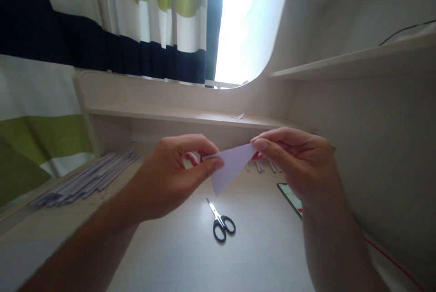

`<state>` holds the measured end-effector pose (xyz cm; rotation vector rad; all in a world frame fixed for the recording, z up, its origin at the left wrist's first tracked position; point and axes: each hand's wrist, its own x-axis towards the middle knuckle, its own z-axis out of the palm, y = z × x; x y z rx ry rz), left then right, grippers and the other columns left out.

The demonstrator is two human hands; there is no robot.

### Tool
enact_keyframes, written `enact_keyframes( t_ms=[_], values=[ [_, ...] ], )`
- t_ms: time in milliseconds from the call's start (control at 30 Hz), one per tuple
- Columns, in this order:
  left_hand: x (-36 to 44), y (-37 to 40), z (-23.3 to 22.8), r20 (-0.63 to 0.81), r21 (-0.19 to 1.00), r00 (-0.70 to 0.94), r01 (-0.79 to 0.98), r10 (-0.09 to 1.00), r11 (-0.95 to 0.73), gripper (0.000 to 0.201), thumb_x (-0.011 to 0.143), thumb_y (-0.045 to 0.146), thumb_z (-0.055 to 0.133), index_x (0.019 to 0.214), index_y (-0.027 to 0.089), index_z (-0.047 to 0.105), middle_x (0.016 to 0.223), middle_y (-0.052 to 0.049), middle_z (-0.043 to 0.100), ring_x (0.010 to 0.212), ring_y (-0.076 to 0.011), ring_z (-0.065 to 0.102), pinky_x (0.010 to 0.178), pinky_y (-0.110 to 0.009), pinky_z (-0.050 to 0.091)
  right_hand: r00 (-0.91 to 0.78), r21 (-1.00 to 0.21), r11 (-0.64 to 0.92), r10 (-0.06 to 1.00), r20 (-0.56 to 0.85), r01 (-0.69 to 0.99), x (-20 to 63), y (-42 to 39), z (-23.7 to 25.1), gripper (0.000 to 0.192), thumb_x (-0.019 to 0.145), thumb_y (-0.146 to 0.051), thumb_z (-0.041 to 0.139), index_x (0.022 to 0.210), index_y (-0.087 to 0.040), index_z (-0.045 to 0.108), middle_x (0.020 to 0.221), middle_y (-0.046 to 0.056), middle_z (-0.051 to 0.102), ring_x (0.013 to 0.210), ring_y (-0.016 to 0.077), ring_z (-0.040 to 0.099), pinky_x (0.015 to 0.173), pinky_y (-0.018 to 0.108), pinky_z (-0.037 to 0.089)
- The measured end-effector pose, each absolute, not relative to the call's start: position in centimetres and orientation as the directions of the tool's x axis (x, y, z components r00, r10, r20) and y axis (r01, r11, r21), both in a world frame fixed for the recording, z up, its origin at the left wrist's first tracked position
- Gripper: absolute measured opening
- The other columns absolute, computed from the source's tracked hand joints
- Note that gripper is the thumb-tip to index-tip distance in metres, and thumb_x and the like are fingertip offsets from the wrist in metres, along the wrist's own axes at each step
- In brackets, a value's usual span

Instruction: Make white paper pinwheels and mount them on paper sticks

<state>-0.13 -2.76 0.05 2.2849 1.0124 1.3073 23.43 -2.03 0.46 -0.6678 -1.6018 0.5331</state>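
I see my left hand (170, 174) and right hand (296, 165) each pinching one smooth, pointy white paper triangle (230, 167), up over the pale wooden desk (265, 246). One pair of black-handled scissors (220, 221) lies below.

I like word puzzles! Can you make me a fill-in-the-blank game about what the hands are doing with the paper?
1. Both hands pinch a folded paper triangle that is coloured ____.
2. On the desk below the paper lie black-handled ____.
3. The left hand grips the triangle's ____ end, the right hand the other.
4. The striped curtain hangs on the ____ side of the window.

Missing words: white; scissors; left; left
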Motion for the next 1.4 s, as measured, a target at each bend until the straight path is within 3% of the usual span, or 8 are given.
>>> enact_keyframes(
  t_ms=[133, 333, 600, 967, 1133, 1233, 1400],
  values=[
    [0.1, -2.6, -0.1, 0.583, 0.579, 0.364, 0.442, 0.727, -0.685, 0.015, 0.094, 0.032, 0.072, 0.089, 0.021, 0.081, 0.082, -0.003, 0.079, 0.07, -0.0168, 0.069, 0.063, -0.026, 0.051, -0.085, -0.713, 0.699, 0.715, 0.694, 0.057, 23.1, -1.5, 0.2, 0.014, 0.087, -0.035, 0.087, 0.091, -0.021, 0.083, 0.084, 0.004, 0.081, 0.071, 0.0164, 0.075, 0.065, 0.028, 0.066],
    [0.5, -2.3, -0.3, 0.598, 0.712, 0.28, 0.244, 0.751, -0.658, 0.012, 0.091, 0.03, 0.077, 0.09, 0.018, 0.08, 0.084, -0.005, 0.079, 0.076, -0.0195, 0.072, 0.066, -0.027, 0.054, -0.459, -0.81, 0.584, 0.733, 0.503, 0.046, 22.3, -0.4, -1.0, 0.025, 0.091, -0.04, 0.082, 0.104, -0.019, 0.083, 0.098, 0.006, 0.081, 0.085, 0.0178, 0.074, 0.073, 0.028, 0.059],
    [-0.2, -1.4, -0.4, 0.66, 0.721, 0.113, 0.184, 0.743, -0.669, 0.007, 0.086, 0.025, 0.083, 0.082, 0.02, 0.08, 0.073, 0.001, 0.074, 0.066, -0.0128, 0.063, 0.061, -0.024, 0.048, -0.444, -0.846, 0.53, 0.773, 0.454, 0.057, 22.0, 0.2, -1.5, 0.026, 0.088, -0.04, 0.085, 0.087, -0.014, 0.079, 0.079, 0.005, 0.079, 0.072, 0.0146, 0.073, 0.068, 0.025, 0.058],
    [-0.8, 0.6, -1.2, 0.645, 0.764, -0.069, 0.037, 0.761, -0.644, 0.01, 0.08, 0.025, 0.086, 0.078, 0.018, 0.078, 0.065, 0.001, 0.071, 0.058, -0.0112, 0.06, 0.057, -0.022, 0.048, -0.519, -0.871, 0.481, 0.772, 0.367, 0.1, 22.6, 0.5, -1.1, 0.022, 0.091, -0.035, 0.082, 0.092, -0.013, 0.077, 0.082, 0.006, 0.08, 0.075, 0.0133, 0.075, 0.072, 0.024, 0.061],
    [-1.4, 1.1, -1.1, 0.622, 0.778, -0.145, 0.009, 0.769, -0.628, 0.013, 0.078, 0.028, 0.086, 0.078, 0.017, 0.078, 0.063, 0.001, 0.069, 0.056, -0.0107, 0.06, 0.055, -0.021, 0.049, -0.556, -0.842, 0.495, 0.77, 0.312, 0.214, 23.5, 0.8, -0.9, 0.024, 0.092, -0.037, 0.08, 0.089, -0.014, 0.078, 0.081, 0.006, 0.079, 0.077, 0.0152, 0.074, 0.072, 0.026, 0.06],
    [-1.6, 1.1, -1.1, 0.596, 0.803, -0.032, 0.045, 0.802, -0.595, 0.015, 0.079, 0.03, 0.086, 0.078, 0.017, 0.078, 0.065, 0.0, 0.07, 0.057, -0.0105, 0.06, 0.055, -0.02, 0.048, -0.488, -0.831, 0.513, 0.793, 0.364, 0.215, 23.7, 1.4, -1.0, 0.025, 0.089, -0.039, 0.084, 0.094, -0.015, 0.079, 0.086, 0.006, 0.08, 0.078, 0.0148, 0.074, 0.07, 0.025, 0.058],
    [-0.3, 0.9, -1.6, 0.512, 0.82, 0.23, 0.156, 0.828, -0.55, 0.02, 0.084, 0.034, 0.081, 0.077, 0.015, 0.077, 0.066, -0.001, 0.069, 0.06, -0.0111, 0.058, 0.056, -0.021, 0.046, -0.411, -0.858, 0.511, 0.793, 0.449, 0.048, 22.8, 2.3, -1.7, 0.031, 0.085, -0.041, 0.087, 0.102, -0.016, 0.08, 0.092, 0.006, 0.081, 0.079, 0.0141, 0.074, 0.069, 0.024, 0.057]
  ],
)
